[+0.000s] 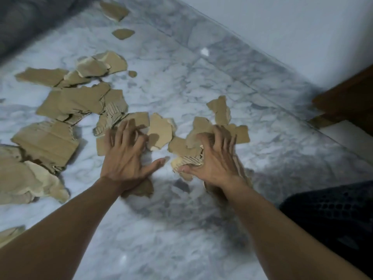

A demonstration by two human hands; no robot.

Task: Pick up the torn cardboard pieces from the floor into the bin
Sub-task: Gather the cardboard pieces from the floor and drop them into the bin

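Observation:
Torn brown cardboard pieces lie scattered over the white marble floor [181, 81]. My left hand [125, 156] lies with spread fingers on a flat piece [141, 119] in the middle, thumb stretched out on the floor. My right hand [216, 158] curls its fingers over a small heap of pieces [201, 126], its thumb against a corrugated scrap [187, 161]. Another scrap [159, 131] lies between the two hands. A black perforated container [333, 215], apparently the bin, shows at the lower right, partly cut off by the frame.
Larger cardboard pieces [46, 142] crowd the left side, with more further back [74, 102] and two small ones at the top [123, 33]. A white wall [282, 27] runs along the right. Dark wooden furniture [347, 102] stands at the right edge; dark fabric [30, 21] fills the top left.

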